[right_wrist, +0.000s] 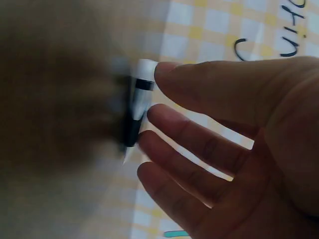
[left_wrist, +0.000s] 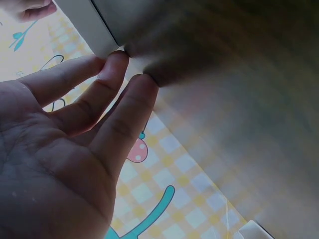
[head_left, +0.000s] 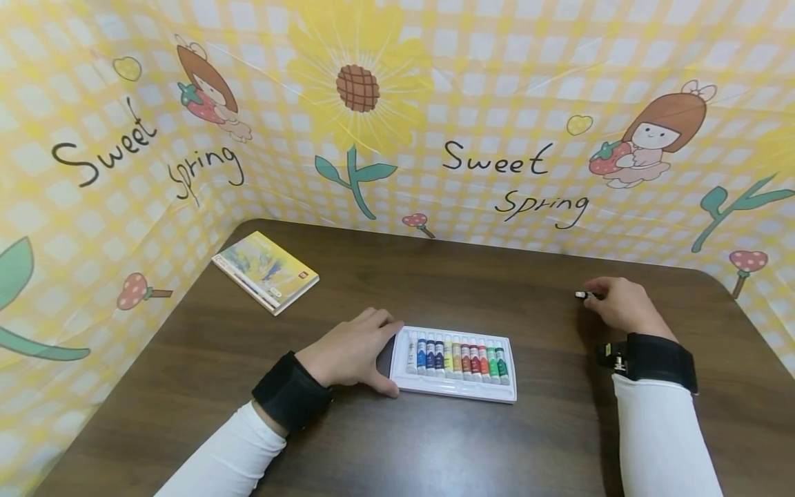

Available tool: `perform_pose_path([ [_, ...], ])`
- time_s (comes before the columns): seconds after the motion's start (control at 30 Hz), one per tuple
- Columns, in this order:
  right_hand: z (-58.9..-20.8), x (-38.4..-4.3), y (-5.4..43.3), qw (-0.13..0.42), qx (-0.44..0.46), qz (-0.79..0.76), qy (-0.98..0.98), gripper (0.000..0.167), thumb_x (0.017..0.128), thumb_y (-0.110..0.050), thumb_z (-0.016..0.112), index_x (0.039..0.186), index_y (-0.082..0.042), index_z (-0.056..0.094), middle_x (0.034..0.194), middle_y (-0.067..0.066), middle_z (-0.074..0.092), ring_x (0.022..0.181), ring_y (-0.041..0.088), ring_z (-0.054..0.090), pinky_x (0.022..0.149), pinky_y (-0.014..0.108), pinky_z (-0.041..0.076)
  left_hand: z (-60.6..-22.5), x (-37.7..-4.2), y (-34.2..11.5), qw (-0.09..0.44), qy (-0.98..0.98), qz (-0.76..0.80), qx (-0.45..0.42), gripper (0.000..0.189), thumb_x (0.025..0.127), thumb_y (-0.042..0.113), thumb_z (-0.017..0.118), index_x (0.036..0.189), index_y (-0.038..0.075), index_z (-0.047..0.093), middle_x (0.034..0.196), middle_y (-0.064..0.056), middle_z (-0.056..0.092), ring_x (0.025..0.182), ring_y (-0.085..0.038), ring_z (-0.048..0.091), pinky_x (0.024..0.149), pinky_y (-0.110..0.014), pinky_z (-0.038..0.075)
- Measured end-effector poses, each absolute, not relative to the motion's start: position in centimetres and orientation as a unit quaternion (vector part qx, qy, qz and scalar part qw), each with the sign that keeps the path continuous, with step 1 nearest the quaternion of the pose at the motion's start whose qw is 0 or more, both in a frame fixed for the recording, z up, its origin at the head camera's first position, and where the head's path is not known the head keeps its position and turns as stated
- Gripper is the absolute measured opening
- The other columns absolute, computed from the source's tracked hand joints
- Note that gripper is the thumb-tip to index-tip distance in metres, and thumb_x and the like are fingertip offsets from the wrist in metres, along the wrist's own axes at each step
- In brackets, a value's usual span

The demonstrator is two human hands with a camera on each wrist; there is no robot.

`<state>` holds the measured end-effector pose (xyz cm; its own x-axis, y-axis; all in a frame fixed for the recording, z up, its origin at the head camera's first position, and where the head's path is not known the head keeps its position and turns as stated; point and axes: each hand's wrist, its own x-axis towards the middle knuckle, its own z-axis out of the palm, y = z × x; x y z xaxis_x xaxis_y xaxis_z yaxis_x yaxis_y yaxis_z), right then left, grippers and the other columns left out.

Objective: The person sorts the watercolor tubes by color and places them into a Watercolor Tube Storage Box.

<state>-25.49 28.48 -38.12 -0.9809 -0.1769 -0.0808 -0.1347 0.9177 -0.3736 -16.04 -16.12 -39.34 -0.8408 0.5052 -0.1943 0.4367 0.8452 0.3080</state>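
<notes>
A white plastic tray (head_left: 453,393) lies at the middle of the table in the head view, with several paint tubes (head_left: 466,359) side by side in it. My left hand (head_left: 348,348) holds its left end, the thumb at the near corner and the fingers at the far one. In the left wrist view the fingertips touch the table by the tray's pale edge (left_wrist: 82,25). Far to the right, my right hand (head_left: 624,304) pinches a small black-and-white paint tube (right_wrist: 140,102) low over the table. Its white cap points left in the head view; whether it touches the table I cannot tell.
A book (head_left: 267,269) with a yellow cover lies at the back left of the brown table (head_left: 472,449). Yellow checked cloth (head_left: 497,83) with printed flowers walls the table's back and left side.
</notes>
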Motion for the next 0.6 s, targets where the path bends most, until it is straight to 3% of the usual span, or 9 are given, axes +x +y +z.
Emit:
perform_pose_path([
  [0.3,-38.83,-25.62,28.65,0.035,-0.059,-0.187,0.980,0.028,0.098,-0.009,0.065,0.117,0.011,0.071,0.109,0.032,0.073,0.099,0.048,0.067,0.085,0.059,0.053,-39.51,-16.10,-16.17,0.135,0.952,0.126,0.246,0.103,0.075,0.057,0.092,0.156,0.007,0.051,0.150,-0.013,0.055,0.136,-0.028,0.050,0.112,-0.049,0.051],
  [0.6,-38.60,-25.25,28.20,0.042,-0.020,-0.194,0.980,0.022,0.097,-0.013,0.071,0.104,0.006,0.076,0.096,0.023,0.074,0.090,0.039,0.063,0.077,0.050,0.052,-39.67,-16.18,-16.23,0.135,0.952,0.121,0.248,0.103,0.075,0.058,0.091,0.156,0.007,0.051,0.150,-0.013,0.055,0.136,-0.028,0.050,0.112,-0.049,0.051],
])
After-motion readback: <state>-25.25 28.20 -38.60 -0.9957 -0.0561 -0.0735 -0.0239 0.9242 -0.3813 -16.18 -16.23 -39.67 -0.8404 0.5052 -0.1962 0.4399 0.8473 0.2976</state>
